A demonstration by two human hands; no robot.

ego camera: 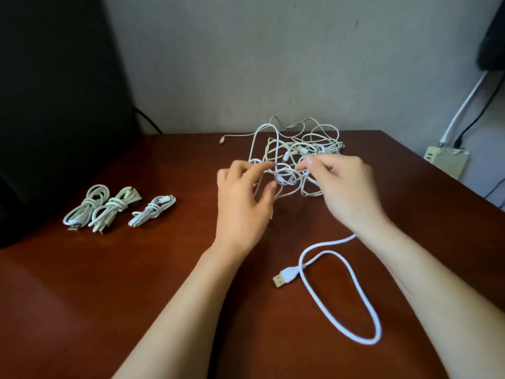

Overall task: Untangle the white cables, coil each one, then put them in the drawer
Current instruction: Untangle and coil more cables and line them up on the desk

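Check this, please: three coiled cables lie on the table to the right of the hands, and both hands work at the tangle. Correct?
One detail is wrong. The head view shows the three coiled cables to the left of the hands, not the right. The left hand and right hand do work at the tangle.

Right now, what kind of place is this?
Probably a home or office workspace: dark wooden desk against a plain wall, power strip with leads plugged in at right, tangle of white cables on top.
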